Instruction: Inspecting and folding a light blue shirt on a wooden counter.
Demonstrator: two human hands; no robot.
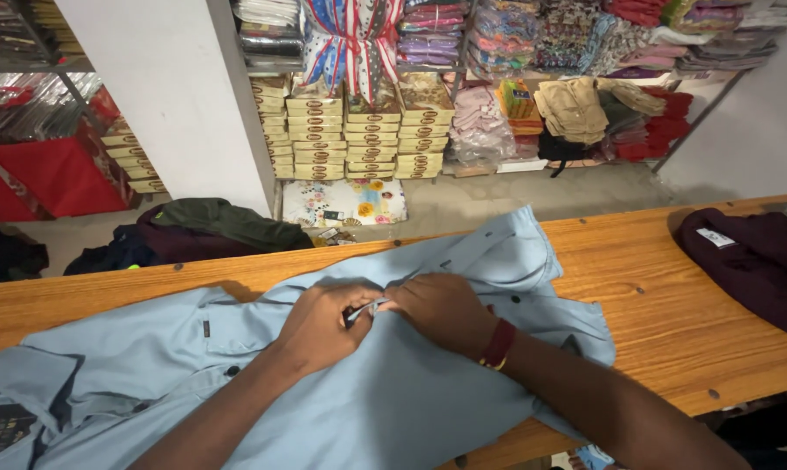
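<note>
Left hand (319, 326), right hand (441, 309) pinch blue shirt (393, 392) placket between them.

Bare forearms, no sleeves; dark red band (499, 345) on right wrist.

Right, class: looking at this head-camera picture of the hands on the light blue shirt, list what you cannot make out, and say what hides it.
1. Head view: the small thing pinched between the left hand and right hand is covered by the fingers.
2. The light blue shirt is cut off by the bottom and left edges.
3. The dark maroon garment on the wooden table runs off the right edge.
4. The stacked boxes carry print too small to tell.
</note>
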